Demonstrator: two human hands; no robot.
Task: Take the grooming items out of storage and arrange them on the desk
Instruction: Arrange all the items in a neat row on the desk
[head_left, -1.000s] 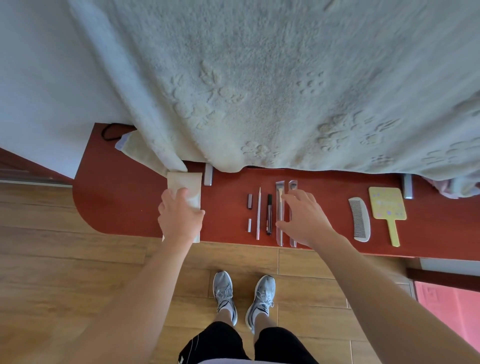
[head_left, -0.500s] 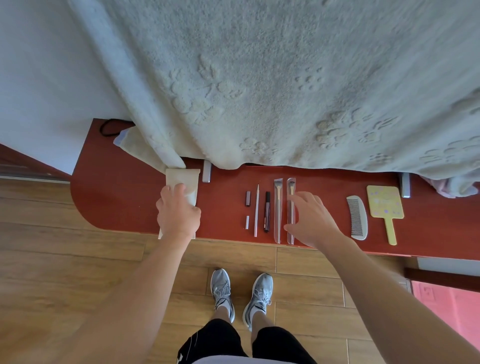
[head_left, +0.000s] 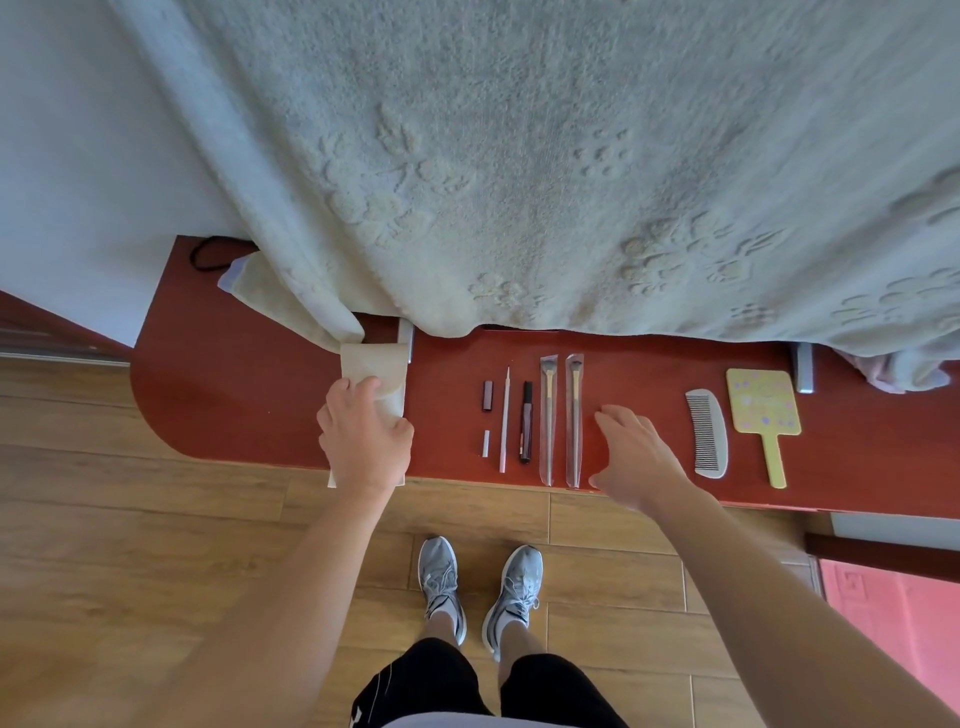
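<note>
Now my right hand (head_left: 631, 457) has slid off the sleeved brushes (head_left: 574, 415), fingers loose and empty, just at their three o'clock. They lie straight in the row, comb (head_left: 707, 434) and mirror (head_left: 763, 410) farther toward three. At nine o'clock my left hand (head_left: 363, 439) grips the beige pouch (head_left: 374, 364) on the desk (head_left: 234, 389); I'd guess anything left inside comes out next.

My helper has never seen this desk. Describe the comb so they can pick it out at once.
Look along the red desk below the hanging pale blanket, towards its right end. The comb lies there between the right hand and a yellow hand mirror. It alone is grey, curved and lined with fine teeth.
</note>
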